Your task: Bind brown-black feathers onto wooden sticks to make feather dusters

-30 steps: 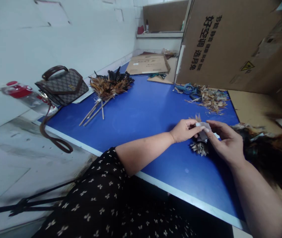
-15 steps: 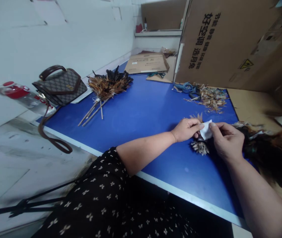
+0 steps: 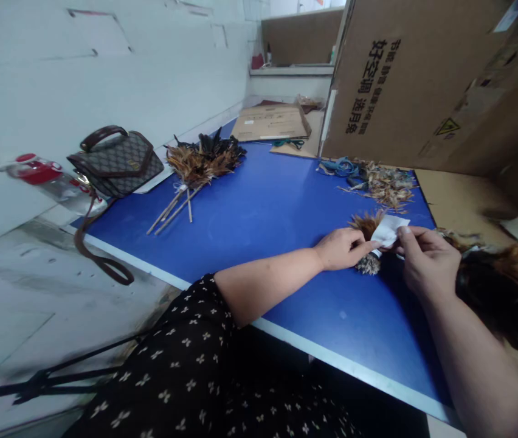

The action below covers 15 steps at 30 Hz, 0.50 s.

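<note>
A small bundle of brown feathers [image 3: 365,222] is near the right side of the blue table, its pale cut quill ends [image 3: 368,264] pointing toward me. My left hand [image 3: 341,248] is closed on the bundle, with the thumb pressing the near edge of a white piece [image 3: 390,230], paper or tape. Between thumb and fingers my right hand [image 3: 428,258] pinches the other side of that white piece. The piece lies across the middle of the bundle and hides part of it.
Loose feathers [image 3: 389,185] and blue-handled scissors [image 3: 338,165] lie behind my hands. Dark feathers [image 3: 496,286] are piled at right. Feather dusters with sticks [image 3: 199,161], a handbag [image 3: 120,161] and a bottle [image 3: 53,179] are at left. A tall cardboard sheet [image 3: 405,91] stands behind.
The white piece has been spread wider and shifted right, with my right hand moving slightly right. My left hand's thumb now lies across its near edge, and more brown feathers show.
</note>
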Motion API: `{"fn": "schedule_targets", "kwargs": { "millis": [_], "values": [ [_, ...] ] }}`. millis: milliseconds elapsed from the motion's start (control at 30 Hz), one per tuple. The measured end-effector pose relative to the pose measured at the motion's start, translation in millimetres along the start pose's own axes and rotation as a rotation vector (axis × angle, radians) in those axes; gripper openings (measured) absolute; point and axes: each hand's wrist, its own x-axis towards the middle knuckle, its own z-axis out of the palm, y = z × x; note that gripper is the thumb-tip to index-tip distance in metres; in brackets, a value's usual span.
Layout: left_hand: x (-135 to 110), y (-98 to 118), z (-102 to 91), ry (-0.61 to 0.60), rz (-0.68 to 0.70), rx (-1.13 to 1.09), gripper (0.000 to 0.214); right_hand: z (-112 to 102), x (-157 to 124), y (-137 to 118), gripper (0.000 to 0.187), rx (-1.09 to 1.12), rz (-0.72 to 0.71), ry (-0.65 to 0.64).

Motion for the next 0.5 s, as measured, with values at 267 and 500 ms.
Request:
{"fn": "schedule_targets", "kwargs": {
  "millis": [267,500],
  "values": [
    [1.6,-12.2,0.3,-0.011,-0.041,-0.137,0.042,13.0,-2.8,-14.3,0.053,0.304,0.046,-0.051],
    [13.2,-35.3,12.0,-0.058,-0.239,-0.599,0.033,5.5,-11.1,-14.1,0.039,0.024,-0.065,-0.081]
  ]
}}
